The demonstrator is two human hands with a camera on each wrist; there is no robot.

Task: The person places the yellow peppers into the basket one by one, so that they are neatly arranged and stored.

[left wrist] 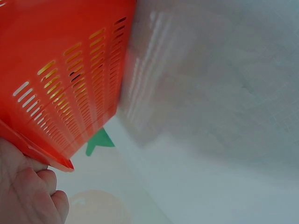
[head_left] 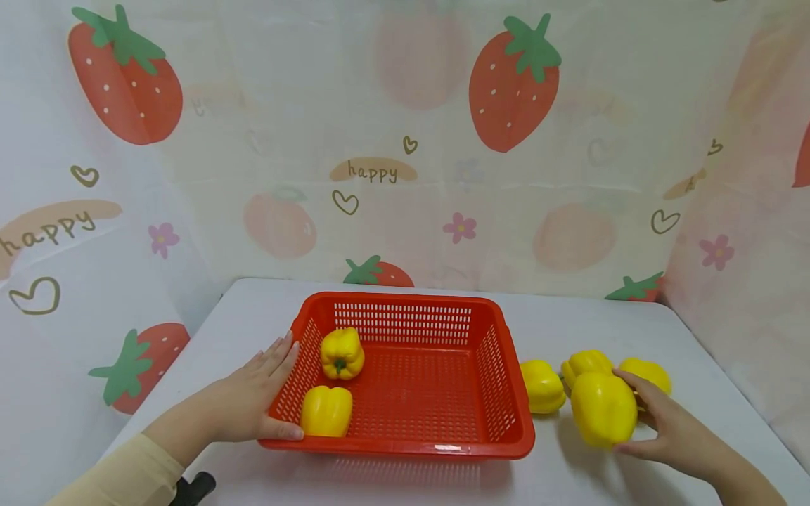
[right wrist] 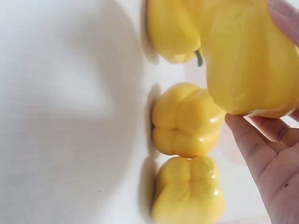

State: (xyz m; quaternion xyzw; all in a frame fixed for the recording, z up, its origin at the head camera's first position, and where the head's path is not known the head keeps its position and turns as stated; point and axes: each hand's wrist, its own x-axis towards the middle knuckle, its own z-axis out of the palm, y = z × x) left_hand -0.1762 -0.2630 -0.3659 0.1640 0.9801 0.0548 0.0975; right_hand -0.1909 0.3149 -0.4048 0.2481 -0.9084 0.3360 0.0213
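Note:
My left hand rests along the left rim of a red plastic basket, fingers stretched along the side and thumb at the front corner. The left wrist view shows that hand against the rim, beside the slotted wall. Inside the basket, on its left, are a yellow bell pepper with a green stem and another bell pepper nearer me. To the right of the basket my right hand grips a yellow bell pepper between thumb and fingers, raised above the table.
On the white table, three more yellow peppers lie right of the basket: one pepper near its wall, another pepper behind the held one, and a third pepper farther right. A strawberry-print sheet hangs around the table.

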